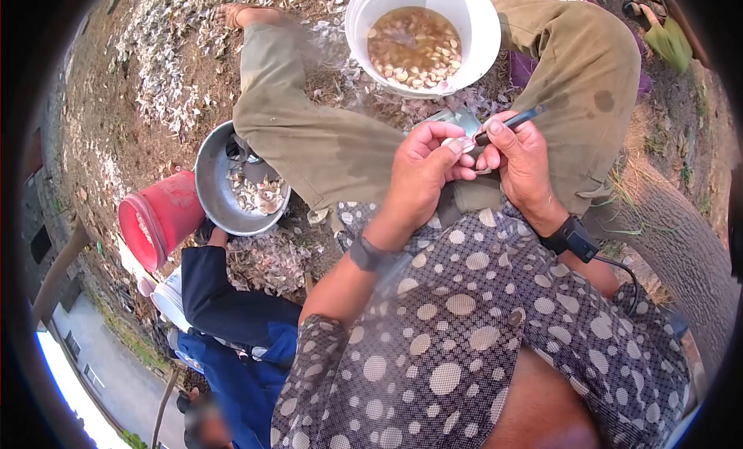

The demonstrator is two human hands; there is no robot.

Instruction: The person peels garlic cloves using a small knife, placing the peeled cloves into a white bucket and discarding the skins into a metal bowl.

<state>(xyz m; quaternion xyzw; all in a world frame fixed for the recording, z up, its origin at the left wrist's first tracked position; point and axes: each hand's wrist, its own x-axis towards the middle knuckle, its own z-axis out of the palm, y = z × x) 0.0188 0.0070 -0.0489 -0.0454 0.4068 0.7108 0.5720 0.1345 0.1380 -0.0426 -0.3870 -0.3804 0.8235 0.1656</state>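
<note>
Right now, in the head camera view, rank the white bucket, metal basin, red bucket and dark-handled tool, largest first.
1. White bucket, even cut off by the picture's top
2. Metal basin
3. Red bucket
4. Dark-handled tool

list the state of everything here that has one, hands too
left hand, closed on a pale clove
right hand, closed round a dark-handled tool
white bucket, open, partly filled with cloudy liquid and cloves
metal pot, open, partly filled
red bucket, open, pale pieces inside
</note>
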